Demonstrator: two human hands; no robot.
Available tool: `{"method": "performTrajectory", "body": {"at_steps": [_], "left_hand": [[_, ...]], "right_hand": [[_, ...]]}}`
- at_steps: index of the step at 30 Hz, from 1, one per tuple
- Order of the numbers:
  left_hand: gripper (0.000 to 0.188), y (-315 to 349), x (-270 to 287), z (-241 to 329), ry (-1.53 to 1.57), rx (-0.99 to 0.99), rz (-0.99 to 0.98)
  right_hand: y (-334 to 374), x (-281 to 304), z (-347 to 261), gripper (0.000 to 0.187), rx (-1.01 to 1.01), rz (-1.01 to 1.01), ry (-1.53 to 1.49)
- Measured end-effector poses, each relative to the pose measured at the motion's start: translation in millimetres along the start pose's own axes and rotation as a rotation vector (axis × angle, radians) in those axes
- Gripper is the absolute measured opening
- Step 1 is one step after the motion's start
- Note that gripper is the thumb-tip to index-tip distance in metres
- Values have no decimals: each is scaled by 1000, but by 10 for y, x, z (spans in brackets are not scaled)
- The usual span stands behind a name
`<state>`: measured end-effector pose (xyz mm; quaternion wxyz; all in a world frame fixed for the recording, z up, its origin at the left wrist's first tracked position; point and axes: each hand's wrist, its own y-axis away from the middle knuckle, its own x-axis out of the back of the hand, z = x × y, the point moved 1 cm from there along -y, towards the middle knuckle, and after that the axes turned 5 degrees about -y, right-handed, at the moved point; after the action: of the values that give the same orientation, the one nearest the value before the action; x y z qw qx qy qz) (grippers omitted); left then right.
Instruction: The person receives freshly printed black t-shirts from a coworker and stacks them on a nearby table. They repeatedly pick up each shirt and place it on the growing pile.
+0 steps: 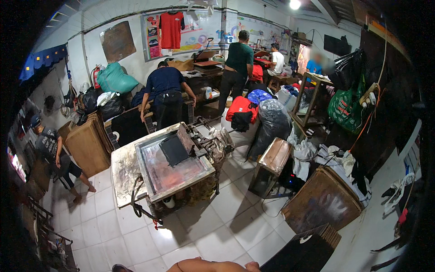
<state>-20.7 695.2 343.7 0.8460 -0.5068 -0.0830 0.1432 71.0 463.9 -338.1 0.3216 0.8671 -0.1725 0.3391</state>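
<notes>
Bare skin of an arm (208,265) shows along the lower edge, cut off by the frame. I cannot make out which arm it is. A small rounded bit of skin (252,266), perhaps a fingertip, lies just right of it. Whether my hands are open or closed is hidden. Nearest on the right is a stack of flat black boards (294,254) with a pale round mark on top. Farther ahead stands a screen-printing table with a framed screen (154,192), a black flat piece (174,150) lying on its mesh.
Brown boards (324,199) lean at right beside a metal-topped box (275,154). Stuffed bags (270,124) stand behind. A person in navy (165,97) bends over black boards (131,127); another in green (239,59) stands beyond. At left, a person (50,145) is near brown boards (86,145).
</notes>
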Motion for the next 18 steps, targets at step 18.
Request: {"method": "performTrajectory", "body": {"at_steps": [18], "left_hand": [[55,1949,143,-1713,-358,1106,469]], "right_hand": [[-1227,1010,-1764,17,-267,310,-322]]}}
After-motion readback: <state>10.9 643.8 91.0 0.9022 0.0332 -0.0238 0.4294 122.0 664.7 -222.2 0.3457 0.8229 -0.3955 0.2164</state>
